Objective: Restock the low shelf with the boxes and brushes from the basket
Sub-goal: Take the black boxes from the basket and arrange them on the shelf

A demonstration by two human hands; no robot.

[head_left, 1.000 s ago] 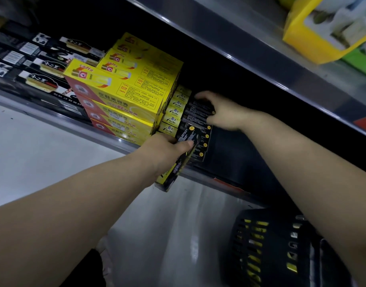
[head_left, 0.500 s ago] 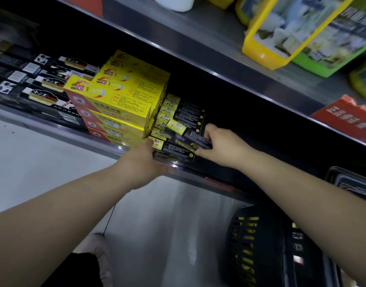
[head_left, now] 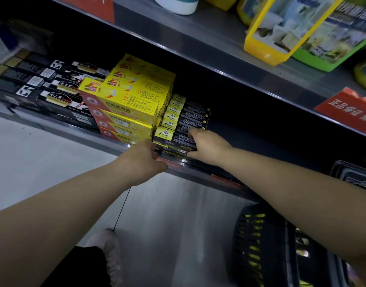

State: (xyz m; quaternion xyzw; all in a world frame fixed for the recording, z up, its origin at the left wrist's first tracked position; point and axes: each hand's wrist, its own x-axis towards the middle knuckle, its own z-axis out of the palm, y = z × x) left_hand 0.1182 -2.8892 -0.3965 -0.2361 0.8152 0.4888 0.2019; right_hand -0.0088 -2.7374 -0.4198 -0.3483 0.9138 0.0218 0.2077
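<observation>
Levelled out since a second ago, the black box (head_left: 173, 137) no longer hangs tilted off the shelf lip in the left hand. It now lies flat on the near pile of the black stack (head_left: 190, 114), its yellow end to the left, just right of the yellow boxes (head_left: 126, 100). The right hand (head_left: 209, 148) has come down from the top of the stack to the box's right end. Its fingers lie over the top face and the thumb sits under the near edge, so it is grasping that end. The left hand (head_left: 142, 160) has shifted to the near left corner of the pile. Only its back shows and the fingers are hidden behind it, so I cannot tell whether it grips or merely steadies.

By the look of it, the box is all but placed on the low shelf (head_left: 53, 125). What probably remains is a short push to the far side to square it with the rows behind, then letting go. Its near edge sits close to the shelf lip, so a careless release could tip it off.

Brush boxes (head_left: 53, 88) lie along the left part of the shelf. The basket (head_left: 246, 235) stands on the floor at near right, below the right forearm. Yellow-marked goods show through its slats, so more stock seems to be waiting.
</observation>
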